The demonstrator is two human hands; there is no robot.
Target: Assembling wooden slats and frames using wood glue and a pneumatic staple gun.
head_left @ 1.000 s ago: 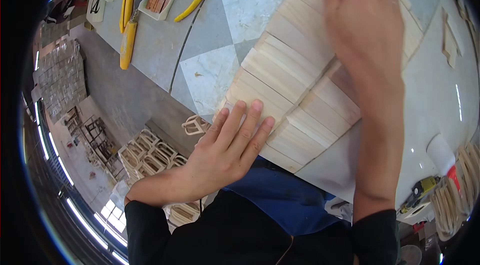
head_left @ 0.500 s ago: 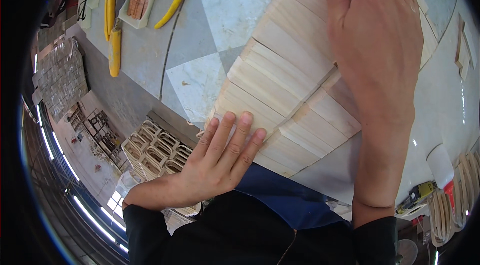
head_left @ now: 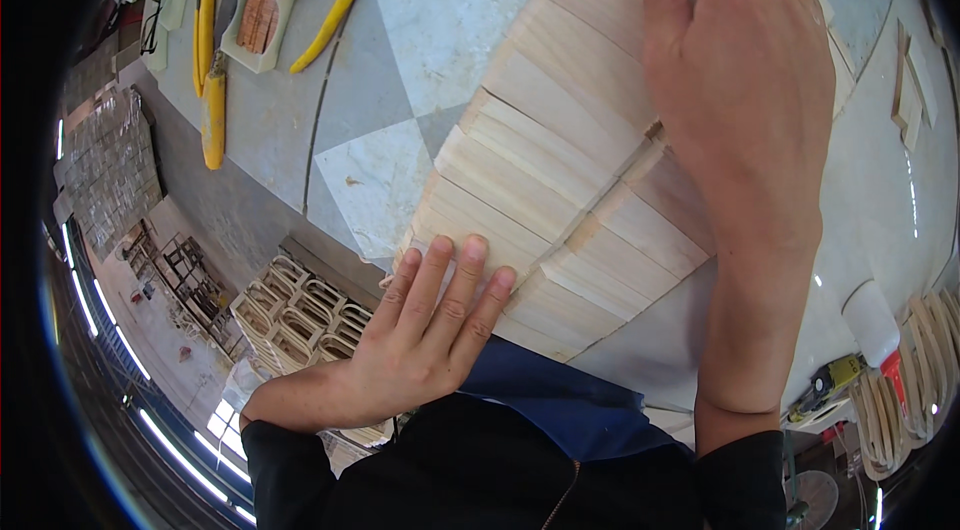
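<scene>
Pale wooden pieces (head_left: pixel 540 155) lie edge to edge in two rows on the table, with a narrow dark gap running between the rows. My left hand (head_left: pixel 420 330) rests its outstretched fingertips on the near end of the rows. Farther up, my right hand (head_left: pixel 745 60) lies flat over the wood with the thumb spread, covering part of the right row; its fingertips reach the top edge of the view. Neither hand grips anything.
Yellow-handled pliers (head_left: pixel 335 25), a yellow-handled tool (head_left: pixel 213 120) and a small tray (head_left: pixel 280 35) of reddish-brown pieces lie at the far left. A white bottle with a red cap (head_left: pixel 872 320) stands at right, near bent wooden parts (head_left: pixel 890 420). Stacked wooden loops (head_left: pixel 290 315) sit below the table's left edge.
The whole view has shifted slightly, so the tools and the wood appear farther left. Both hands stay on the wood, fingers still outstretched.
</scene>
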